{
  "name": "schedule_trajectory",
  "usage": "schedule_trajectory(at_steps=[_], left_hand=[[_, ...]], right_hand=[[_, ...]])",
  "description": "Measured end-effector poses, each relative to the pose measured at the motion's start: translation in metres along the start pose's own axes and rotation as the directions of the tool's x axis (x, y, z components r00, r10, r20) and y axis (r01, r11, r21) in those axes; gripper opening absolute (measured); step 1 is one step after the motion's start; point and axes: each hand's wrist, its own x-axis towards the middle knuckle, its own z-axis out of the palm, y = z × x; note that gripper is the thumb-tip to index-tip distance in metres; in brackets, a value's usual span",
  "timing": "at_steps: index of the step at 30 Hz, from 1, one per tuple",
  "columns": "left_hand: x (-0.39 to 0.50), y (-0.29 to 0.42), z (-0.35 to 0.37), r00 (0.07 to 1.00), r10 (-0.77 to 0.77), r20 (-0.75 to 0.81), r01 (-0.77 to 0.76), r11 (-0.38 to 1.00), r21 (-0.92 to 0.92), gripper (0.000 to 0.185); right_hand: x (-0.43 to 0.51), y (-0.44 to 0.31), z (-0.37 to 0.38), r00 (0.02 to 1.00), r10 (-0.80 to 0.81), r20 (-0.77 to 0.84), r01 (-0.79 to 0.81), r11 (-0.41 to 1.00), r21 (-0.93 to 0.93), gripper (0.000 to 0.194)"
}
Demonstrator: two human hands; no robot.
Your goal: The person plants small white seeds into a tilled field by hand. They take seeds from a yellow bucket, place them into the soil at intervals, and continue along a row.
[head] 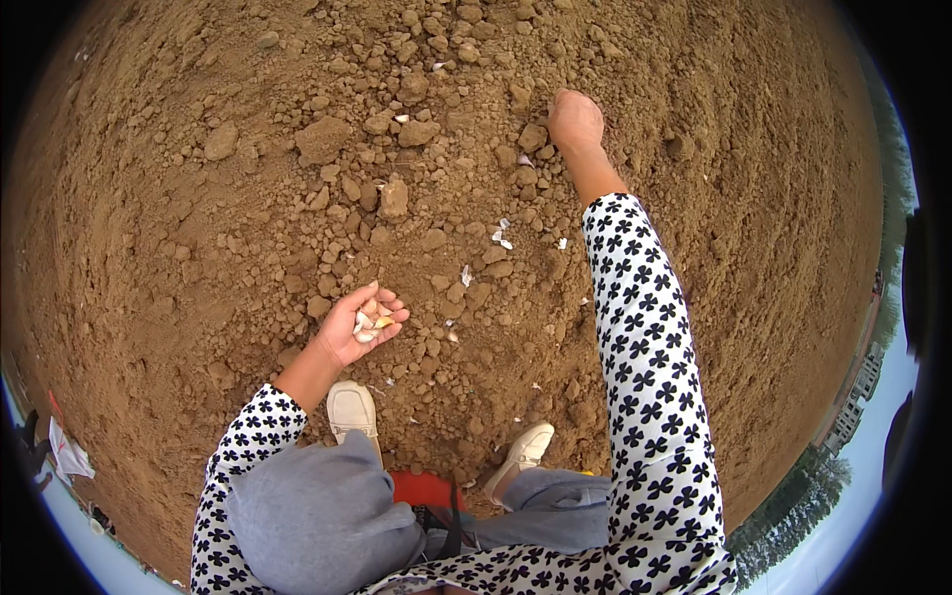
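Several garlic cloves lie in the cupped palm of my left hand, held above the soil near my left shoe. My right hand reaches far forward to the ground, its back towards me and its fingers hidden, so whether a clove is in it does not show. Close by on its left, a garlic clove sits among clods. Farther left are another clove and a third clove, both on the loose brown soil.
Large dirt clods and a squarish clod stand out between my hands. White papery garlic skins are scattered in the middle. My left shoe and right shoe flank a red object. A white sack lies far left.
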Motion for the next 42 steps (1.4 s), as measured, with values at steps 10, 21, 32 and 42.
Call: schedule_trajectory(at_steps=[10,21,32,42], left_hand=[[0.001,0.041,0.056,0.931,0.127,0.343,-0.088,0.988,-0.128,0.042],[-0.003,0.024,0.081,0.926,0.114,0.360,-0.126,0.992,0.009,0.045],[-0.013,-0.012,0.100,0.970,-0.037,0.241,0.012,0.994,0.105,0.045],[-0.019,-0.013,0.076,0.987,-0.068,0.142,0.066,0.998,0.023,0.042]], right_hand=[[-0.048,-0.020,-0.024,0.968,-0.060,-0.243,0.072,0.997,0.039,0.023],[-0.242,-0.099,-0.045,0.932,-0.348,-0.103,0.318,0.649,0.691,0.014],[-0.166,0.116,-0.017,0.877,0.478,0.057,-0.401,0.659,0.637,0.031],[-0.058,0.202,0.017,0.855,0.515,0.058,-0.480,0.745,0.463,0.022]])
